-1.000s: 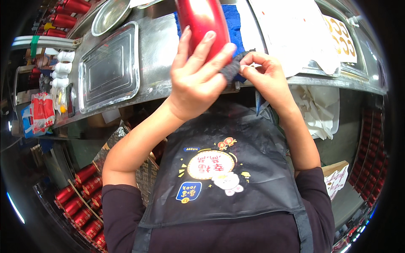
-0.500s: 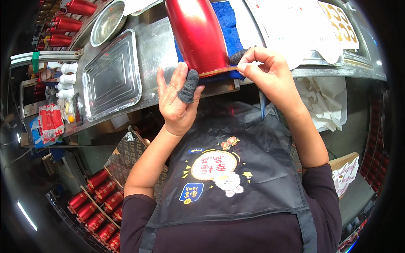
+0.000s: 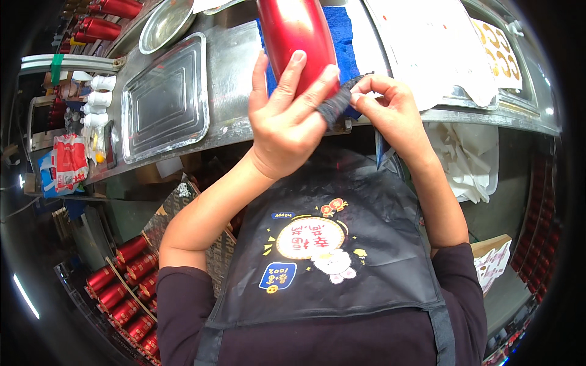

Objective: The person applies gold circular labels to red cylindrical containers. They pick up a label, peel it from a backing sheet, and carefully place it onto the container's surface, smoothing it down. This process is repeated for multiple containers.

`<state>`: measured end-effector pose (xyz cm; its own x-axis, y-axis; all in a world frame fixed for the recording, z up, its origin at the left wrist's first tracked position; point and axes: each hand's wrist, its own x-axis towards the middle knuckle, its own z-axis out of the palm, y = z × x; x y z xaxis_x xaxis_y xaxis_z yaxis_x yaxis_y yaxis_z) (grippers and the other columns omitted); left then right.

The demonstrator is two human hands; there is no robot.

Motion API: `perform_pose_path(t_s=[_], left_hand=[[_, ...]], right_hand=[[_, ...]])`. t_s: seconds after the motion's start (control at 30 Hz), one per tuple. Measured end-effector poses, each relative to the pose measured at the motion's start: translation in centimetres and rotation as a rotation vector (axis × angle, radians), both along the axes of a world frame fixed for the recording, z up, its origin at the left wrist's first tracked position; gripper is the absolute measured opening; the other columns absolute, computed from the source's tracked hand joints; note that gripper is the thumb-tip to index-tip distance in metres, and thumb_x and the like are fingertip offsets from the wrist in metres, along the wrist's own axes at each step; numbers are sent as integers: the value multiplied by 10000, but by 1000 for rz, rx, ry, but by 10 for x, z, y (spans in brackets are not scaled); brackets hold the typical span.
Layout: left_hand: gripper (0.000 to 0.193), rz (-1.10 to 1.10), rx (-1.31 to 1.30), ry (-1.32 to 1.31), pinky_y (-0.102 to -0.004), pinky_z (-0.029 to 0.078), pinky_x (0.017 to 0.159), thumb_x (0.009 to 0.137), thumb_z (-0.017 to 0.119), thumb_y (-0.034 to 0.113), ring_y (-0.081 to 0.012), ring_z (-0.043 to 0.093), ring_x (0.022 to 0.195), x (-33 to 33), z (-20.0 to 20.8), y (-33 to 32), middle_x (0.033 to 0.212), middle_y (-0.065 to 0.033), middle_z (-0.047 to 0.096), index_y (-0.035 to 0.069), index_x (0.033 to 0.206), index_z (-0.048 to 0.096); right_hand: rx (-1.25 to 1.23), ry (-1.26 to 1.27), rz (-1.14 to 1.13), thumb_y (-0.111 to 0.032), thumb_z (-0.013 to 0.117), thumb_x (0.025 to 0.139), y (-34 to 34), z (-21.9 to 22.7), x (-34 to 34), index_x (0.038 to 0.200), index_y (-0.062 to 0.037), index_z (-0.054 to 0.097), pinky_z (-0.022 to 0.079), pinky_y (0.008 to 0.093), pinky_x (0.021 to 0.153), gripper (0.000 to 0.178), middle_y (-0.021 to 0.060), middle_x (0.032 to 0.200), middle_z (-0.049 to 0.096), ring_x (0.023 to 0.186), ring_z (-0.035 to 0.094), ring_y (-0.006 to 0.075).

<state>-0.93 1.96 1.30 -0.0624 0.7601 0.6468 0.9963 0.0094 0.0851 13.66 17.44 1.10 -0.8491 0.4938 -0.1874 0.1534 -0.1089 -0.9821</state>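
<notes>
A glossy red metallic bottle-shaped container lies on a blue cloth at the bench's front edge. Across its near end rests my left hand, fingers spread on the red surface. One of its fingers wears a dark knitted cover, which points toward the right fingertips. My right hand is pinched at the container's lower right end; a dark cover also shows there. Half a second earlier, a thin gold-brown strip ran along that end to this pinch; now my left hand hides it.
A shallow metal tray and a round metal bowl stand on the left. White sheets and a sheet of gold crescent stickers lie on the right. Below the bench are a bin of crumpled paper and several red containers.
My left hand has moved right and up, from beside the container's end to across it. My right hand stays pinched in nearly the same place. The view has shifted slightly.
</notes>
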Motion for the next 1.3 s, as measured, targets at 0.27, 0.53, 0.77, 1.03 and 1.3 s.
perform_pose_path(t_s=[0.27,0.53,0.77,1.03,1.3], left_hand=[[440,54,93,-406,-624,299,1134,768,839,116,-362,587,1283,-4,-23,-31,1317,-192,649,-6,1172,713],[413,52,30,-293,-630,219,1163,758,836,68,-351,600,1275,-1,-34,-45,1346,-191,635,27,1152,721],[364,45,22,-73,-609,195,1173,737,815,102,-330,618,1253,-2,-9,-24,1340,-129,655,160,1092,760],[330,36,12,-62,-603,254,1166,714,844,175,-338,570,1307,0,-2,5,1303,-85,680,129,1032,767],[484,87,82,-408,-649,287,1127,782,838,138,-385,593,1268,1,-25,-37,1345,-219,625,-36,1204,676]], right_hand=[[62,8,12,-107,696,924,-8,16,1,882,-21,659,383,152,593,103,-58,806,600,659,489,-14],[-12,30,-35,-106,676,907,-4,20,4,835,-25,639,406,172,642,114,-56,797,597,717,502,-4],[-9,-16,-22,-110,673,908,0,6,3,844,-24,646,428,187,684,111,-52,806,604,761,523,8],[8,-11,10,-103,684,919,-1,-1,-1,875,-17,660,424,162,663,100,-49,843,623,750,528,-9],[20,-5,-3,-101,692,919,-7,13,1,879,-7,665,427,156,624,106,-42,828,628,701,535,-12]])
